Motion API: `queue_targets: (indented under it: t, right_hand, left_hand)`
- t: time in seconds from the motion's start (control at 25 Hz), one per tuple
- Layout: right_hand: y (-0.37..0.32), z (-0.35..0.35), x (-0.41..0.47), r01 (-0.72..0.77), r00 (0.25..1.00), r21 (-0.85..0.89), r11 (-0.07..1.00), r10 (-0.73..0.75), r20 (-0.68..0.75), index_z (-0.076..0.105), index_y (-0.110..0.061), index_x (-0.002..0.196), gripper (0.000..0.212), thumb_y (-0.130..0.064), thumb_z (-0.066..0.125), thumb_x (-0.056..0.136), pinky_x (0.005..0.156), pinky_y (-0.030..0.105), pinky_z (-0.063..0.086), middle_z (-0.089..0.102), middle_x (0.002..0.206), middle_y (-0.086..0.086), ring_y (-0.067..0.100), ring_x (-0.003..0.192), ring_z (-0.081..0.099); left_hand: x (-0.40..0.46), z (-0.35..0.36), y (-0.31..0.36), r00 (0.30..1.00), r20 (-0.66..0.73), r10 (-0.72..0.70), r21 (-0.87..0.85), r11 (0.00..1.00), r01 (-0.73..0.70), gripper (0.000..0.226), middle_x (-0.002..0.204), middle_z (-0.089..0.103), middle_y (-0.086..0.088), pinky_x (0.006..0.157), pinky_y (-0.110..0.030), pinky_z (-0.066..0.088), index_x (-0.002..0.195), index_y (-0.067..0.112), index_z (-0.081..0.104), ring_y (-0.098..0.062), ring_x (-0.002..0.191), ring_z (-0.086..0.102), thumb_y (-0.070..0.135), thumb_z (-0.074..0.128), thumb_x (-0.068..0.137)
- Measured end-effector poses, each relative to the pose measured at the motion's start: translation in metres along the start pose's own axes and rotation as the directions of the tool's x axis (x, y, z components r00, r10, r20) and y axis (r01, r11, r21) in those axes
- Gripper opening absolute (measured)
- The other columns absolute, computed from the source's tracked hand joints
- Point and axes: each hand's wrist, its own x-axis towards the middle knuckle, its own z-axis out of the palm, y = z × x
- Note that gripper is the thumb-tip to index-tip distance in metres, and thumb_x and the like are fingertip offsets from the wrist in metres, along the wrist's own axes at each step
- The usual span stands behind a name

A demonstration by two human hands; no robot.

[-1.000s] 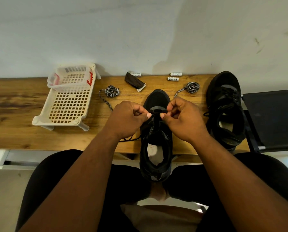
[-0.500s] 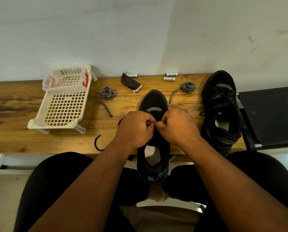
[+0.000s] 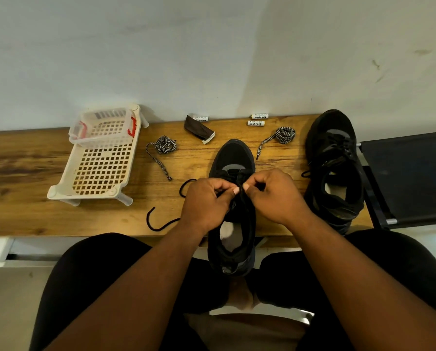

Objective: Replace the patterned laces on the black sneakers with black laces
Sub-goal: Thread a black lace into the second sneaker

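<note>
At the near edge of the wooden table (image 3: 22,219), the left hand (image 3: 206,203) and right hand (image 3: 275,196) each pinch the thin black lace (image 3: 158,225) over the middle black mesh sneaker (image 3: 233,158); two coiled black-and-white patterned laces (image 3: 164,145) lie beyond.

Table: a long wooden table (image 3: 22,173) with a warm brown, streaked grain, set against a pale wall.
Left part: a cream plastic lattice tray (image 3: 100,168), with a smaller clear plastic basket with red clips (image 3: 103,127) resting in its far end.
Middle: a coiled black-and-white patterned lace (image 3: 162,148), a folded dark brown pouch (image 3: 198,129), a black sneaker (image 3: 233,158) whose heel overhangs the near edge, and a loose black lace (image 3: 158,224) curling to its left.
Far edge: three small white batteries (image 3: 256,123).
Right part: a second coiled patterned lace (image 3: 281,135) and a second black sneaker (image 3: 333,153), laced in black.
</note>
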Motion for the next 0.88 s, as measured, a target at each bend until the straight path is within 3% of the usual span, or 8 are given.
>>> queue_targets:
  t: [0.24,0.48,0.56,0.64,0.72,0.76,0.8,0.88]
  right_hand:
    - [0.008,0.006,-0.003,0.011,1.000,0.103,0.995,-0.008,-0.024,0.067,-0.029,0.080,0.021,-0.013,0.070,0.094,0.058,0.008,0.041,0.066,0.076,-0.014,-0.004,0.068,0.059]
    - [0.012,0.019,-0.007,0.047,0.998,0.046,0.998,-0.044,-0.052,0.053,-0.026,0.087,0.021,-0.013,0.053,0.103,0.059,0.022,0.036,0.055,0.076,-0.008,0.006,0.068,0.049]
    - [0.012,0.021,-0.006,-0.049,0.985,0.274,0.960,0.092,-0.147,0.053,-0.029,0.086,0.025,-0.016,0.048,0.106,0.070,0.030,0.047,0.062,0.083,-0.003,0.014,0.079,0.060]
    - [0.003,0.010,-0.007,-0.130,0.932,0.814,0.566,0.349,-0.095,0.055,-0.024,0.093,0.024,-0.018,0.040,0.111,0.080,0.036,0.056,0.069,0.096,0.004,0.023,0.095,0.070]
    - [-0.005,-0.007,-0.005,-0.077,0.943,0.988,0.134,0.332,0.028,0.051,-0.018,0.095,0.024,-0.017,0.034,0.112,0.066,0.030,0.054,0.071,0.094,0.007,0.020,0.076,0.070]
    - [-0.007,-0.017,-0.005,-0.059,0.961,0.975,0.213,0.276,-0.003,0.050,-0.018,0.094,0.023,-0.018,0.035,0.111,0.058,0.027,0.047,0.070,0.090,0.005,0.014,0.062,0.061]
    - [-0.007,-0.024,-0.005,-0.039,0.981,0.856,0.516,0.183,-0.065,0.051,-0.019,0.092,0.022,-0.022,0.040,0.110,0.056,0.026,0.042,0.070,0.088,0.002,0.010,0.059,0.054]
    - [-0.001,-0.029,-0.003,0.056,0.998,0.063,0.996,-0.058,0.018,0.057,-0.025,0.092,0.020,-0.039,0.053,0.105,0.065,0.030,0.046,0.068,0.088,-0.005,0.006,0.073,0.059]
  left_hand:
    - [0.002,-0.005,0.001,0.995,0.099,0.019,0.040,0.999,-0.023,0.012,0.079,0.071,0.020,0.071,-0.015,0.053,0.091,0.024,0.081,0.004,0.075,0.068,0.018,0.072,0.096]
    - [0.005,-0.022,-0.002,0.975,0.202,0.090,0.141,0.983,-0.120,0.030,0.103,0.068,0.014,0.094,-0.027,0.053,0.116,0.024,0.077,0.002,0.099,0.064,0.014,0.078,0.088]
    - [0.003,-0.029,-0.004,0.972,0.201,0.118,0.127,0.981,-0.145,0.052,0.111,0.062,0.018,0.100,-0.031,0.051,0.128,0.036,0.069,0.000,0.109,0.060,0.028,0.083,0.078]
    - [0.002,-0.037,-0.006,0.949,0.299,0.099,0.154,0.977,-0.150,0.080,0.122,0.056,0.020,0.108,-0.042,0.046,0.143,0.047,0.052,-0.009,0.123,0.052,0.048,0.084,0.070]
    - [0.002,-0.043,-0.006,0.939,0.337,0.066,0.229,0.962,-0.150,0.097,0.130,0.052,0.015,0.112,-0.047,0.041,0.151,0.048,0.041,-0.012,0.129,0.044,0.054,0.088,0.066]
    - [0.003,-0.044,-0.005,0.943,0.328,0.055,0.256,0.956,-0.145,0.102,0.134,0.050,0.013,0.114,-0.047,0.038,0.153,0.047,0.038,-0.014,0.132,0.040,0.054,0.090,0.066]
    - [0.004,-0.045,-0.005,0.947,0.318,0.050,0.273,0.952,-0.142,0.107,0.140,0.047,0.010,0.116,-0.048,0.036,0.155,0.047,0.034,-0.016,0.136,0.037,0.055,0.091,0.064]
    - [0.005,-0.044,-0.004,0.947,0.320,0.038,0.288,0.948,-0.136,0.115,0.155,0.039,0.005,0.120,-0.053,0.029,0.157,0.049,0.027,-0.023,0.147,0.027,0.061,0.089,0.061]
